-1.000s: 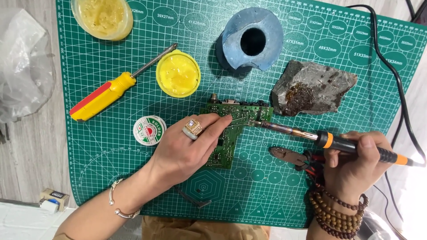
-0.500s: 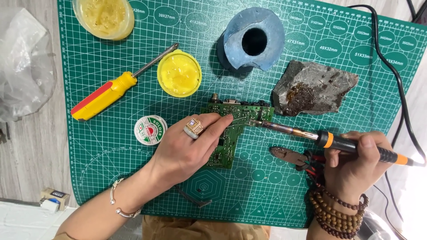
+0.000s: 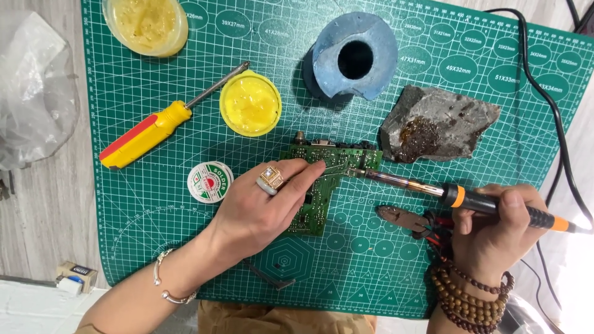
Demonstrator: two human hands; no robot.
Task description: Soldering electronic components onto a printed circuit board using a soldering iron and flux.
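Note:
A green circuit board point(image 3: 339, 159) lies on the green cutting mat point(image 3: 433, 37). My left hand point(image 3: 263, 207) rests on the board and pinches a thin solder wire point(image 3: 334, 167) between thumb and forefinger, feeding it toward the board's upper right. My right hand point(image 3: 495, 238) grips an orange and black soldering iron point(image 3: 470, 200). The iron's metal tip touches the board near its right edge, close to the end of the wire.
On the mat: a yellow and red screwdriver point(image 3: 154, 127), two yellow flux tubs point(image 3: 250, 102) point(image 3: 145, 23), a solder reel point(image 3: 209, 182), a blue ring-shaped holder point(image 3: 354, 57), a grey stone with resin point(image 3: 436, 124), pliers point(image 3: 405, 218). The iron's black cord point(image 3: 544, 93) runs along the right.
The view has shifted very slightly. Both hands, the wire and the iron stay in the same place on the board.

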